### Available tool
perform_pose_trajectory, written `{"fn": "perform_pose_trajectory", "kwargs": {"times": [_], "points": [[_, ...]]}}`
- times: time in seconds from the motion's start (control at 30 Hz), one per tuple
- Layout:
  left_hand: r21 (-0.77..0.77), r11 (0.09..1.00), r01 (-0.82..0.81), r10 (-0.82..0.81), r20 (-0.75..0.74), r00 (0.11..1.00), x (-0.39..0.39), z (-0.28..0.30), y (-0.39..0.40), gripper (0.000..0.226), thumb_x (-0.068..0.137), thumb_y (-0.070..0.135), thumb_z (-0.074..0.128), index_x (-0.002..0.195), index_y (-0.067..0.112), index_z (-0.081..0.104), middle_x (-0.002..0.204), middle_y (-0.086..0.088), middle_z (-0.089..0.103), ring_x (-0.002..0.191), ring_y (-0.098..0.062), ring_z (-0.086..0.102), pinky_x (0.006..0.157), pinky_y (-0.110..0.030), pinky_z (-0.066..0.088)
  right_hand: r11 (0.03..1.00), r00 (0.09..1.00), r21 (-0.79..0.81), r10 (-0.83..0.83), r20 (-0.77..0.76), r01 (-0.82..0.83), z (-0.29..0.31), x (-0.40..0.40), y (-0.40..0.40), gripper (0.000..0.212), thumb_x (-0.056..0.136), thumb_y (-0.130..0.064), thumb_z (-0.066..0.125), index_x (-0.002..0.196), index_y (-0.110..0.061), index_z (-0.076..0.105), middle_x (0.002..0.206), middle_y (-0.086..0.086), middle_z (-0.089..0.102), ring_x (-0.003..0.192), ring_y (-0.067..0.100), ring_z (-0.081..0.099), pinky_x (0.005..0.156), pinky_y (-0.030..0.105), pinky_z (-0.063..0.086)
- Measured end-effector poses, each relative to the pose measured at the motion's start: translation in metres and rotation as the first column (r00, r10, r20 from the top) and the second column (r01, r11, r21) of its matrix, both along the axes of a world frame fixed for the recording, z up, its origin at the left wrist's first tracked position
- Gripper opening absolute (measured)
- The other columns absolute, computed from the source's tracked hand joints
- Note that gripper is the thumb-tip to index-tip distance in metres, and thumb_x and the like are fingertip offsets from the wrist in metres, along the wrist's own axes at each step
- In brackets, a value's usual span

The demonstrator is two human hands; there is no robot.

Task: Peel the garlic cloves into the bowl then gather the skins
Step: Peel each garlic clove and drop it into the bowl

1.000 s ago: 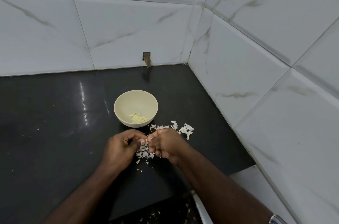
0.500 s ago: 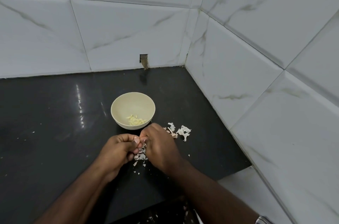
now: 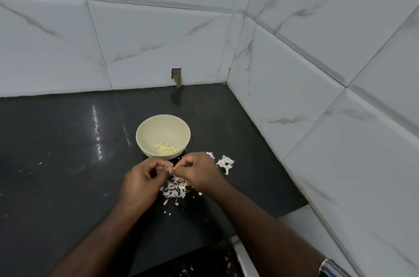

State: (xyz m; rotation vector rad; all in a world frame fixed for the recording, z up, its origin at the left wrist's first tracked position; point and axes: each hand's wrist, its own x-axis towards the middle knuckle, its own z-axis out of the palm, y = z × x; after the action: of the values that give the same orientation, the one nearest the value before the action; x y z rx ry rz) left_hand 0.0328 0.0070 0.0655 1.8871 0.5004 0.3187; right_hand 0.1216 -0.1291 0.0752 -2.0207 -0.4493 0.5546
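Note:
A cream bowl [image 3: 145, 131] stands on the black counter [image 3: 56, 140] with several peeled garlic cloves [image 3: 166, 149] at its bottom. Just in front of it, my left hand [image 3: 141, 182] and my right hand [image 3: 199, 172] meet fingertip to fingertip, both with curled fingers pinching a small garlic clove [image 3: 174, 168] that is mostly hidden between them. A heap of white garlic skins [image 3: 175, 190] lies on the counter under the hands. Another clump of skins [image 3: 225, 163] lies to the right of my right hand.
White marble-look tiled walls [image 3: 317, 95] close the counter at the back and right, meeting in a corner. A small dark hole [image 3: 176, 74] is in the back wall. Tiny skin flecks dot the counter's left part. The counter's front edge runs under my forearms.
The hands stay together at the clove in front of the bowl; their grip has shifted slightly. The camera view drifted a little.

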Motion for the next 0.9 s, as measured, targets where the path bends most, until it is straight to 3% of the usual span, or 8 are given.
{"fn": "perform_pose_trajectory", "kwargs": {"times": [0.13, 0.3, 0.47, 0.53, 0.6, 0.73, 0.9], "points": [[0.071, 0.997, 0.032, -0.036, 0.058, 0.998, -0.006, 0.006, -0.005, 0.024, 0.086, 0.011, 0.075, 0.081, 0.034, 0.075, 0.078, 0.013, 0.073, 0.07, -0.008, 0.066, 0.066, -0.032, 0.053, 0.991, 0.954, 0.104, -0.051, -0.294, 0.085, 0.004, 0.002, 0.002, 0.009, 0.077, -0.01, 0.064, 0.078, -0.006, 0.072, 0.076, 0.021, 0.068, 0.066, 0.019, 0.061, 0.053, 0.024, 0.046], [0.152, 0.988, 0.029, -0.046, 0.111, 0.993, -0.01, 0.006, -0.009, 0.03, 0.082, 0.001, 0.073, 0.08, 0.031, 0.075, 0.077, 0.017, 0.071, 0.072, -0.004, 0.066, 0.06, -0.014, 0.047, 0.977, 0.906, 0.13, -0.102, -0.411, 0.169, 0.007, -0.001, 0.004, 0.011, 0.077, 0.0, 0.062, 0.069, -0.007, 0.065, 0.06, 0.01, 0.06, 0.053, 0.015, 0.052, 0.048, 0.022, 0.039], [0.059, 0.998, -0.013, 0.007, 0.105, 0.994, -0.005, -0.003, -0.007, 0.031, 0.081, 0.006, 0.075, 0.074, 0.035, 0.075, 0.073, 0.01, 0.072, 0.069, -0.011, 0.066, 0.064, -0.029, 0.052, 0.971, 0.93, 0.129, -0.146, -0.337, 0.2, 0.005, -0.006, 0.008, 0.007, 0.063, -0.016, 0.07, 0.063, -0.011, 0.066, 0.056, 0.011, 0.061, 0.055, 0.018, 0.051, 0.048, 0.025, 0.038], [-0.03, 0.999, -0.04, 0.043, 0.083, 0.996, -0.003, -0.007, -0.005, 0.029, 0.082, 0.008, 0.076, 0.075, 0.036, 0.076, 0.071, 0.004, 0.071, 0.07, -0.023, 0.066, 0.067, -0.036, 0.054, 0.972, 0.949, 0.137, -0.145, -0.279, 0.188, 0.003, -0.008, 0.008, 0.008, 0.068, -0.013, 0.073, 0.063, -0.011, 0.066, 0.056, 0.011, 0.062, 0.053, 0.017, 0.053, 0.049, 0.024, 0.04], [-0.108, 0.992, -0.06, 0.069, 0.081, 0.994, -0.002, -0.009, -0.005, 0.028, 0.081, 0.007, 0.075, 0.076, 0.034, 0.077, 0.069, 0.001, 0.071, 0.068, -0.023, 0.066, 0.069, -0.039, 0.055, 0.972, 0.963, 0.141, -0.156, -0.218, 0.19, 0.003, -0.009, 0.006, 0.011, 0.072, -0.008, 0.073, 0.063, -0.011, 0.067, 0.055, 0.009, 0.062, 0.053, 0.017, 0.054, 0.051, 0.024, 0.042], [-0.228, 0.97, -0.083, 0.105, 0.085, 0.991, 0.0, -0.008, -0.009, 0.028, 0.08, -0.003, 0.073, 0.074, 0.025, 0.078, 0.063, 0.0, 0.069, 0.057, -0.009, 0.059, 0.066, -0.032, 0.05, 0.97, 0.979, 0.143, -0.183, -0.095, 0.195, 0.005, -0.012, 0.008, 0.009, 0.067, -0.01, 0.072, 0.06, -0.009, 0.066, 0.054, 0.008, 0.063, 0.048, 0.013, 0.05, 0.051, 0.026, 0.041], [-0.327, 0.94, -0.098, 0.139, 0.103, 0.985, 0.0, -0.001, -0.014, 0.02, 0.08, -0.009, 0.071, 0.081, 0.01, 0.077, 0.065, -0.004, 0.071, 0.057, -0.007, 0.061, 0.059, -0.023, 0.051, 0.978, 0.979, 0.091, -0.193, 0.065, 0.186, 0.003, -0.012, 0.01, 0.013, 0.066, -0.015, 0.075, 0.057, -0.017, 0.066, 0.058, 0.0, 0.066, 0.053, 0.006, 0.054, 0.055, 0.03, 0.046]]}}
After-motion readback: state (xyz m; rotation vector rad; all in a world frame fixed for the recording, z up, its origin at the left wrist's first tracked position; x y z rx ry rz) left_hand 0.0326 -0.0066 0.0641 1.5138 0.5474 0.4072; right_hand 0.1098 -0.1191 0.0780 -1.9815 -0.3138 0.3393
